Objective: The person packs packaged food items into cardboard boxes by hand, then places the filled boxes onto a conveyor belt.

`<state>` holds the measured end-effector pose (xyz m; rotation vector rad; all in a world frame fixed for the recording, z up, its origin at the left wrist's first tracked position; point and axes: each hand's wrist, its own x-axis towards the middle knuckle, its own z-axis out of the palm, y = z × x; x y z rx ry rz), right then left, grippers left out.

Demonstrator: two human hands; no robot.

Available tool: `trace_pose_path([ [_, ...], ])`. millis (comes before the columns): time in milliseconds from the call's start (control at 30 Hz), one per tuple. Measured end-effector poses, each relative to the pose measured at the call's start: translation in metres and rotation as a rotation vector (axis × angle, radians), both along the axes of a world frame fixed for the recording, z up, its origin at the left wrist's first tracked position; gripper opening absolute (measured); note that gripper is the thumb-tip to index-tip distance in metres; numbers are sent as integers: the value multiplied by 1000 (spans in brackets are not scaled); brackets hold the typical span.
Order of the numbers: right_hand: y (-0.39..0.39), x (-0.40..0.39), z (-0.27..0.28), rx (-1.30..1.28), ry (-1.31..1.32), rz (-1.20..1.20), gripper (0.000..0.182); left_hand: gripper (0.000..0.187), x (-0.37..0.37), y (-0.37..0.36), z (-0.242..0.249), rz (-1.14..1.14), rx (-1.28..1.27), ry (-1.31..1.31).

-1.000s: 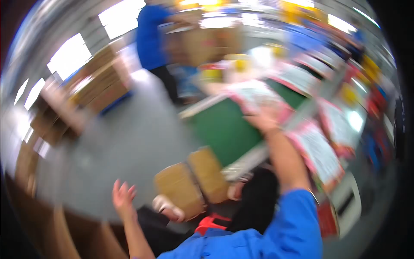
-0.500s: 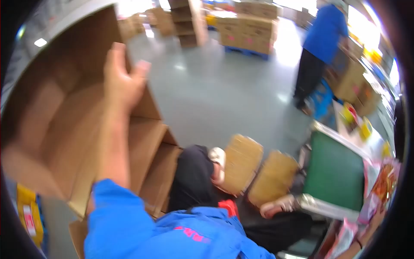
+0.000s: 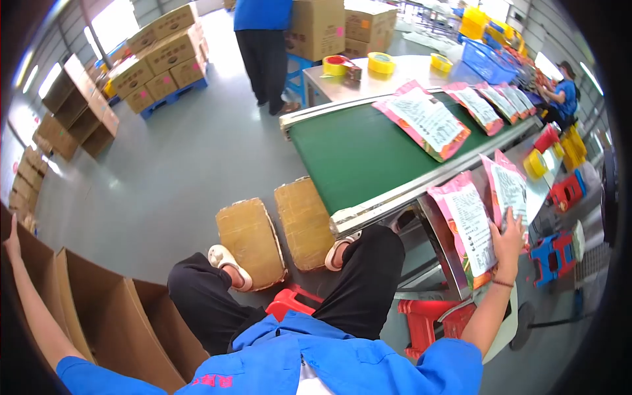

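The head view shows handling under way, by the look of it, with no pouch sealed away nearby. The right hand (image 3: 508,243) lies on a pouch (image 3: 508,186), its fingers spread wide over the lower part; whether they grip it, I cannot tell. A second pouch (image 3: 469,224) is just beside it, near the belt's outer edge. More pouches lie on the green belt (image 3: 355,158): one large near one (image 3: 428,122), then others farther along, closely spaced, none in a hand.

The left hand (image 3: 12,243) is at the edge of an open carton (image 3: 105,309); how far its fingers close on the cardboard, I cannot tell. Closed cartons (image 3: 164,52) stand stacked on a blue pallet (image 3: 172,96); their contents are hidden. Tape rolls (image 3: 380,63) rest on the tabletop (image 3: 418,70), apart from both hands.
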<state>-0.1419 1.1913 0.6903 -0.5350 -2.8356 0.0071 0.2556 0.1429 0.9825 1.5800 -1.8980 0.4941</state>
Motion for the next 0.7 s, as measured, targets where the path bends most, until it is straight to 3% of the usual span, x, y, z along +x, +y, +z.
trace_pose_path([
  [33,14,-9,-9,-52,72,127,75,78,-5,-3,0,13,16,14],
  [200,-93,-52,30,-238,361,604,66,70,-18,-32,1,75,125,57],
  [267,-132,-88,14,-74,405,679,74,67,-27,-43,-3,107,196,81],
  [333,-175,-119,2,-28,245,662,93,64,-30,-57,-7,182,281,35],
  [367,-201,-131,-7,83,197,582,97,66,-34,-65,-2,243,314,-150],
  [400,-226,-139,0,118,48,545,93,68,-39,-74,3,296,337,-338],
  [467,-251,-168,-26,126,-18,520,88,65,-53,-78,5,304,263,-331],
  [500,-262,-170,-27,211,10,475,78,64,-57,-77,5,284,213,-293],
  [633,-263,-218,-38,334,197,454,66,58,-49,-73,36,144,35,-160],
  [667,-255,-222,-22,135,180,561,62,57,-42,-68,49,99,-6,-136],
  [700,-248,-217,-5,11,337,619,55,56,-37,-59,64,49,-56,-112],
])
